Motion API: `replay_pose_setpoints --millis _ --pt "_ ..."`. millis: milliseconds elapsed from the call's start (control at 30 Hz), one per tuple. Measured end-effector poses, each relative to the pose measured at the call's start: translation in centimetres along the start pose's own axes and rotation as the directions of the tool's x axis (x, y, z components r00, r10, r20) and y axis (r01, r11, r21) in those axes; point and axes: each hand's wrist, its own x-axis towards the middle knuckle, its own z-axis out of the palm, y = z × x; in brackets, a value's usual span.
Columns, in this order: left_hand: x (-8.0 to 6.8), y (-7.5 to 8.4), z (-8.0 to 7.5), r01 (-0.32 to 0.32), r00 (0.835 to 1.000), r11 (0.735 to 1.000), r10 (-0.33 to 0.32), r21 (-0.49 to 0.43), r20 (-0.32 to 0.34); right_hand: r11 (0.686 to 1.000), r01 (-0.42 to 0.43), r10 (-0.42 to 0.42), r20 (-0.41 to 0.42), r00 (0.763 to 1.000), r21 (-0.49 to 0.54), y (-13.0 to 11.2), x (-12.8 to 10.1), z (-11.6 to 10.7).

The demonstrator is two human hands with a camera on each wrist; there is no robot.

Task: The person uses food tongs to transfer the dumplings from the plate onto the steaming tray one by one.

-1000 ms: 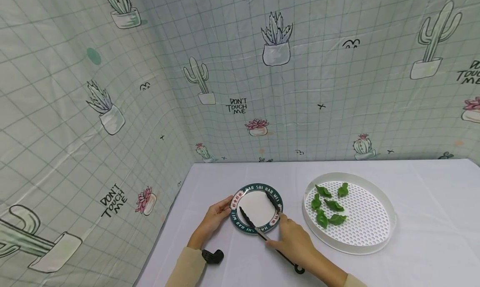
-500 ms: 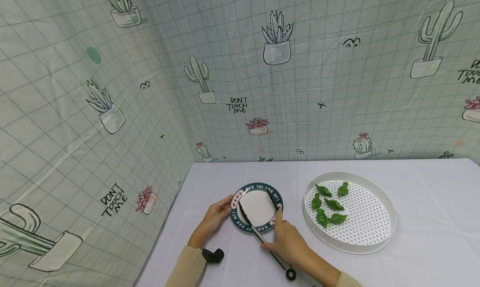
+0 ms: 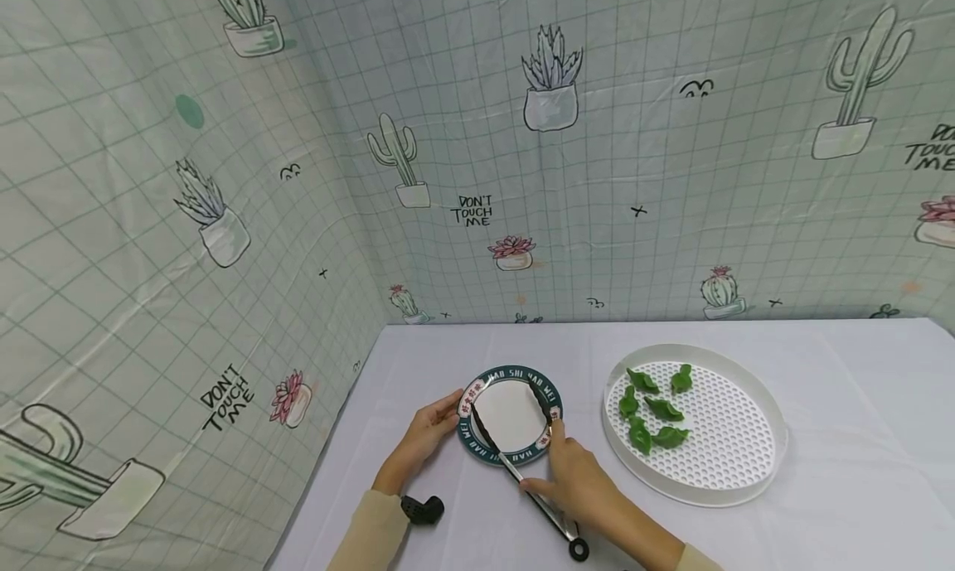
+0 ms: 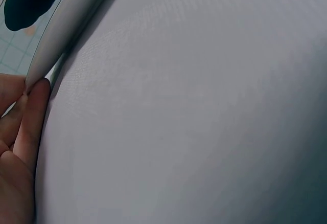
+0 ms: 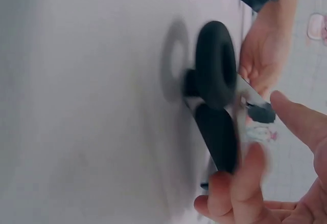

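A round plate (image 3: 511,418) with a white centre and a dark green lettered rim is on the left of the table. My left hand (image 3: 425,437) pinches its left rim; in the left wrist view the fingers (image 4: 36,106) meet the plate's edge (image 4: 66,35). My right hand (image 3: 578,478) grips a pair of tongs (image 3: 515,470), thumb on one arm and fingers on the other. Their black tips are spread apart over the plate, with nothing between them. The tongs' ring end (image 5: 217,63) shows close up in the right wrist view.
To the right of the plate is a white round perforated tray (image 3: 734,438) with a raised rim. Several crumpled green pieces (image 3: 664,407) lie in its left half. A black wrist device (image 3: 423,510) is by the left sleeve. A cactus-print cloth (image 3: 567,223) hangs behind the table.
Over the last second my right hand has shifted slightly left, and the tongs' ring end has swung left and toward me. The left hand and plate stay put.
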Motion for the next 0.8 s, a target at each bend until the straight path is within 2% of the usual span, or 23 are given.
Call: replay_pose_setpoints --millis 233,333,467,533,633,700,800 --pt "0.3 0.0 0.1 0.007 1.0 0.999 -0.007 0.036 0.017 0.994 0.041 -0.038 -0.031 0.999 0.106 0.2 -0.6 -2.5" --pt "0.3 0.0 -0.1 0.009 1.0 0.999 -0.009 0.047 0.011 0.985 0.066 -0.06 -0.036 0.998 0.16 0.4 -0.8 -4.4" --pt "0.1 0.2 -0.6 0.006 1.0 0.999 -0.006 0.051 -0.006 0.97 0.143 -0.13 -0.079 0.988 0.196 1.1 -0.8 -7.1" --pt "-0.4 1.2 -0.6 -0.007 1.0 0.998 0.008 0.064 -0.007 0.962 0.175 -0.156 -0.103 0.982 0.209 1.8 -0.9 -8.5" --pt "-0.8 1.7 -0.7 -0.009 1.0 0.994 0.011 0.106 -0.023 0.953 0.207 -0.18 -0.136 0.974 0.221 3.2 -1.1 -10.7" --pt "-1.0 1.8 -0.9 -0.016 0.999 0.99 0.021 0.143 -0.032 0.951 0.227 -0.193 -0.171 0.966 0.21 4.4 -1.3 -12.1" --pt "-0.8 0.7 -1.4 -0.031 0.998 0.984 0.039 0.178 -0.044 0.956 0.251 -0.207 -0.257 0.944 0.152 6.2 -1.8 -14.4"
